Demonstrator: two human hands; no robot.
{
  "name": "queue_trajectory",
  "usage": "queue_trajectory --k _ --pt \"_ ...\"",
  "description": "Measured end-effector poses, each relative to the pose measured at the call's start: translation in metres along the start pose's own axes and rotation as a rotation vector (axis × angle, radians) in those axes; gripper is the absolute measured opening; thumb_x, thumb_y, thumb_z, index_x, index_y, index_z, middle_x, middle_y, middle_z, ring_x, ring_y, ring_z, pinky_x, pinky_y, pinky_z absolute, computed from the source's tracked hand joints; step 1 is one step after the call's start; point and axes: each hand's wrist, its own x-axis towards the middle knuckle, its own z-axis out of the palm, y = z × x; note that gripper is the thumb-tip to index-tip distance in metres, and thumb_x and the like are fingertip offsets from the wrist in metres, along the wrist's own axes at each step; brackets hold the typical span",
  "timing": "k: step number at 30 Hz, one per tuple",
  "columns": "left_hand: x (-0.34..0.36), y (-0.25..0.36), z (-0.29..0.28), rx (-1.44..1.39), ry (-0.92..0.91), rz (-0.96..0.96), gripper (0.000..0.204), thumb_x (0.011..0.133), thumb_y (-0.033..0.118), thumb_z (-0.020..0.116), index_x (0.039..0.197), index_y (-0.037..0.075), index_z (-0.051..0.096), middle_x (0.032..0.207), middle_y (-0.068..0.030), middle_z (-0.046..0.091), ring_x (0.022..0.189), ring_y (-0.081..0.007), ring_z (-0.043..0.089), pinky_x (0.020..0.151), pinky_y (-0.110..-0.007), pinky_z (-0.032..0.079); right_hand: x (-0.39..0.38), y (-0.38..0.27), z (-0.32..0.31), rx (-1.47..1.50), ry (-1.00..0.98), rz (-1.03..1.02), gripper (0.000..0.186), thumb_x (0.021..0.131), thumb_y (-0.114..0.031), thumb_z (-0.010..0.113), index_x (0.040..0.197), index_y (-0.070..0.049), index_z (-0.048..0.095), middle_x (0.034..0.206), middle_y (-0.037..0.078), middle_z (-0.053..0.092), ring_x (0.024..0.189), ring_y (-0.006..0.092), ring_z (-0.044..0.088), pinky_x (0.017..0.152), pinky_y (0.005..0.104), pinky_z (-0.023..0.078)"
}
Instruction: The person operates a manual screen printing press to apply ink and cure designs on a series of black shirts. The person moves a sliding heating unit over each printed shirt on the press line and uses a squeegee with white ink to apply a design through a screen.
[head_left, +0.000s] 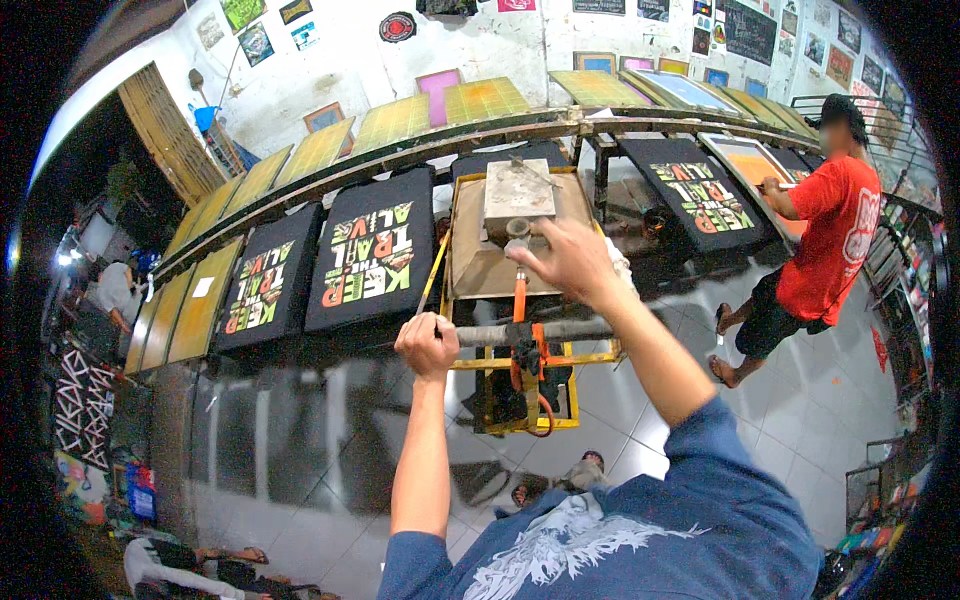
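My left hand [428,346] is closed round the left end of a grey-wrapped handlebar [485,336]. The bar belongs to a yellow-framed cart [574,356] with a wide, shallow metal hood [470,235] in front of me. Over the hood my right hand [572,258] reaches forward, thumb and forefinger apart, beside a short round grey fitting [517,229]. Whether it touches the fitting I cannot tell. An orange hose [520,295] runs from there toward the bar. A pale box-shaped block [520,188] rises from the hood's middle, with a thin metal tool on top.
Black printed T-shirts [365,250] lie on boards along the long bench, left and right of the cart. Yellowish panels [400,122] lean behind them. A person in a red shirt [835,215] works at a printing screen [760,170] on the right. Grey tiles [640,400] cover the floor.
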Motion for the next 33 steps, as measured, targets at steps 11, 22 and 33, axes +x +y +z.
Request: queue_trajectory --k 11,22,33 --pt "0.013 -0.003 0.008 -0.046 -0.045 0.006 0.028 0.087 0.018 0.053 0.064 0.004 0.048 0.061 -0.0184 0.05 0.057 -0.0383 0.055 0.055 -0.048 0.042 -0.127 0.021 -0.038 -0.141 -0.177 0.213 0.065 0.084 -0.067 0.069 0.065 -0.005 0.064 0.069 0.014 0.065 0.071 0.0343 0.066 0.065 0.0461 0.052" --pt "0.057 -0.081 0.054 -0.017 -0.075 0.018 0.03 0.087 0.025 0.052 0.067 0.003 0.053 0.065 -0.0222 0.056 0.062 -0.0438 0.058 0.056 -0.051 0.044 -0.085 0.018 0.034 -0.23 0.131 0.17 0.062 0.087 -0.059 0.071 0.051 -0.011 0.053 0.053 0.01 0.057 0.051 0.0285 0.06 0.049 0.0412 0.046" --pt "0.062 -0.055 0.09 0.041 0.011 0.028 0.024 0.085 0.018 0.057 0.065 0.006 0.054 0.065 -0.017 0.059 0.062 -0.0387 0.061 0.057 -0.05 0.046 -0.063 0.095 0.057 -0.259 0.233 0.083 0.06 0.085 -0.062 0.069 0.052 -0.013 0.059 0.053 0.011 0.061 0.049 0.0298 0.063 0.049 0.0427 0.05"
